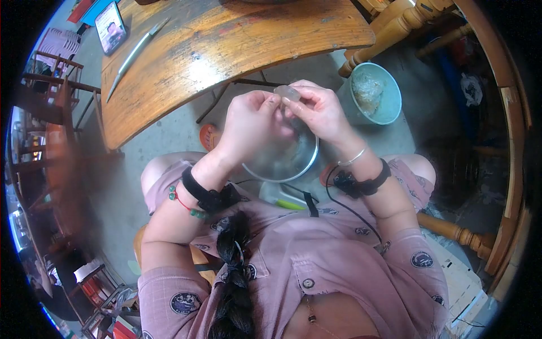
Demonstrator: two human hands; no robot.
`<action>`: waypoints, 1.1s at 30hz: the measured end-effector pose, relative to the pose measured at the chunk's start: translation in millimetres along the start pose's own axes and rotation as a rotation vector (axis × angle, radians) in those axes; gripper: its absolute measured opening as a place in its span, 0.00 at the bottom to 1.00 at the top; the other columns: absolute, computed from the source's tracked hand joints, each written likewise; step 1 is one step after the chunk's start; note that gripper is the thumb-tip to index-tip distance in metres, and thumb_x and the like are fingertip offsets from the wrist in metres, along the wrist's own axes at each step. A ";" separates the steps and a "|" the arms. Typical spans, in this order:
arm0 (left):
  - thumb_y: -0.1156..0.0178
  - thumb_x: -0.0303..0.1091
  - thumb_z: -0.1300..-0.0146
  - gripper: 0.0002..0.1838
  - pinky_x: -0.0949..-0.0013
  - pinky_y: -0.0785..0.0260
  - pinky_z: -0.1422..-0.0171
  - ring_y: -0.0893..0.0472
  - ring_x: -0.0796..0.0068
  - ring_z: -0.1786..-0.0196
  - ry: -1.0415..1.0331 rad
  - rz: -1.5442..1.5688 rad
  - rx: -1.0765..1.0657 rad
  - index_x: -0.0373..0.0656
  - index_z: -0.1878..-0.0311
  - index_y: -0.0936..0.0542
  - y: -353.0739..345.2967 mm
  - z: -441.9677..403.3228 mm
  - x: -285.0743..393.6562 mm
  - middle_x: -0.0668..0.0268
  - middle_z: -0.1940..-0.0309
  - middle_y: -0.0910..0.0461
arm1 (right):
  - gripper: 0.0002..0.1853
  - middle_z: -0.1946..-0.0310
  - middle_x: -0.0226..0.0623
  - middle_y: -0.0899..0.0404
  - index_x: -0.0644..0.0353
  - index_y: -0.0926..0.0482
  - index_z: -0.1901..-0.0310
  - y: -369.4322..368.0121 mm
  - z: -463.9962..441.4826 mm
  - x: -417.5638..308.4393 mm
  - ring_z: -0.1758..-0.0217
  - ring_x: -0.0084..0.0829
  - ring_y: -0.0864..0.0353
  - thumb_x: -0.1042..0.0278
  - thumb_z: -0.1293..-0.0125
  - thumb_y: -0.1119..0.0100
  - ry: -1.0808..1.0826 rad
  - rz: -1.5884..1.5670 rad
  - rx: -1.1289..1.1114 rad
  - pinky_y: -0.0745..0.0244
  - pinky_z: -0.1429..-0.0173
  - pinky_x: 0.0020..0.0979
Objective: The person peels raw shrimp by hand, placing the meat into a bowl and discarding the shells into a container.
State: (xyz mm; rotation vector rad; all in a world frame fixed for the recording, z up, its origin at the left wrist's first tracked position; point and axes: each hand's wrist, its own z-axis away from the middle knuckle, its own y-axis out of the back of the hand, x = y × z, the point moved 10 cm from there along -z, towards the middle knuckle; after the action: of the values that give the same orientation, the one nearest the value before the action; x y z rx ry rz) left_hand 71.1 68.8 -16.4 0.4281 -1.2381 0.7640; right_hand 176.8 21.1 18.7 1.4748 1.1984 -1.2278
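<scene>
Both hands meet above a round metal-rimmed bowl that sits low between the knees. A small translucent, pale piece is pinched between the fingertips. My left hand has its thumb and fingers pressed together at the near side of the piece. My right hand grips the same piece with thumb and forefinger. The hands partly cover the bowl, and its contents are blurred.
A wooden table stands ahead, bearing a phone and a long, slim metal tool. At the right is a light-blue bucket with clear plastic inside. Turned wooden chair legs stand beyond it.
</scene>
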 end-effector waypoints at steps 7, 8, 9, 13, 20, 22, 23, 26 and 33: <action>0.48 0.32 0.27 0.12 0.70 0.18 0.66 0.24 0.80 0.75 -0.007 -0.074 -0.041 0.33 0.63 0.21 -10.4 6.7 6.6 0.70 0.76 0.28 | 0.07 0.63 0.33 0.23 0.70 0.18 0.58 3.4 1.4 -3.2 0.70 0.18 0.24 0.81 0.36 0.44 0.079 0.056 0.014 0.27 0.64 0.20; 0.48 0.32 0.27 0.12 0.70 0.18 0.66 0.24 0.80 0.75 -0.007 -0.073 -0.041 0.33 0.63 0.21 -11.2 8.3 8.3 0.70 0.76 0.28 | 0.08 0.63 0.33 0.22 0.70 0.18 0.58 4.7 1.6 -0.6 0.70 0.18 0.25 0.81 0.37 0.44 0.054 0.010 0.027 0.27 0.64 0.20; 0.48 0.33 0.27 0.12 0.70 0.18 0.66 0.25 0.81 0.75 0.021 -0.041 -0.047 0.33 0.63 0.21 -12.4 10.0 7.7 0.70 0.76 0.28 | 0.08 0.63 0.33 0.22 0.70 0.18 0.58 4.7 1.5 -1.6 0.70 0.18 0.25 0.81 0.37 0.44 0.054 0.010 0.027 0.27 0.64 0.20; 0.47 0.34 0.27 0.12 0.70 0.18 0.65 0.27 0.83 0.77 0.106 0.104 -0.122 0.35 0.63 0.21 -15.1 9.4 -1.6 0.72 0.77 0.29 | 0.10 0.66 0.33 0.22 0.67 0.17 0.58 4.3 0.9 -4.8 0.69 0.19 0.24 0.83 0.40 0.44 0.053 0.039 0.019 0.26 0.64 0.21; 0.49 0.36 0.27 0.13 0.72 0.20 0.67 0.29 0.84 0.77 0.209 0.313 -0.250 0.36 0.60 0.21 -24.6 14.6 0.8 0.74 0.78 0.29 | 0.09 0.69 0.40 0.20 0.61 0.15 0.58 32.2 -7.7 -3.4 0.68 0.29 0.18 0.76 0.41 0.38 0.185 0.525 0.129 0.24 0.63 0.27; 0.50 0.35 0.26 0.12 0.74 0.23 0.68 0.28 0.83 0.76 0.247 0.389 -0.284 0.36 0.58 0.21 -26.6 15.1 -2.9 0.74 0.77 0.29 | 0.08 0.67 0.41 0.19 0.61 0.15 0.59 54.7 -10.8 1.9 0.68 0.33 0.17 0.74 0.40 0.38 0.073 0.575 0.159 0.23 0.62 0.30; 0.50 0.35 0.26 0.12 0.74 0.23 0.68 0.28 0.83 0.76 0.247 0.390 -0.283 0.36 0.58 0.21 -24.8 13.9 -4.7 0.74 0.77 0.29 | 0.07 0.66 0.42 0.18 0.61 0.15 0.60 72.4 -11.2 10.2 0.67 0.36 0.17 0.72 0.39 0.37 -0.041 0.624 0.188 0.23 0.61 0.33; 0.51 0.34 0.26 0.12 0.75 0.25 0.67 0.28 0.82 0.74 0.253 0.439 -0.316 0.36 0.57 0.22 -25.1 13.0 -7.7 0.73 0.75 0.27 | 0.09 0.66 0.44 0.18 0.60 0.15 0.62 131.6 -10.6 -12.7 0.64 0.41 0.18 0.64 0.37 0.38 0.178 0.949 0.366 0.24 0.58 0.37; 0.51 0.34 0.26 0.12 0.75 0.28 0.65 0.27 0.80 0.72 0.271 0.462 -0.301 0.36 0.56 0.22 -25.0 11.9 -12.1 0.71 0.73 0.26 | 0.11 0.56 0.45 0.19 0.56 0.15 0.57 256.4 15.0 3.1 0.51 0.43 0.20 0.63 0.39 0.38 -0.107 1.190 0.622 0.26 0.47 0.40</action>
State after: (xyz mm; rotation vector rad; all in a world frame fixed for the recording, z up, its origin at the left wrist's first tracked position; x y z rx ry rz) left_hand 79.5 40.3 -21.7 -0.2132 -1.1811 0.9699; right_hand 426.6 -38.8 21.3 2.0294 -0.2789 -0.7807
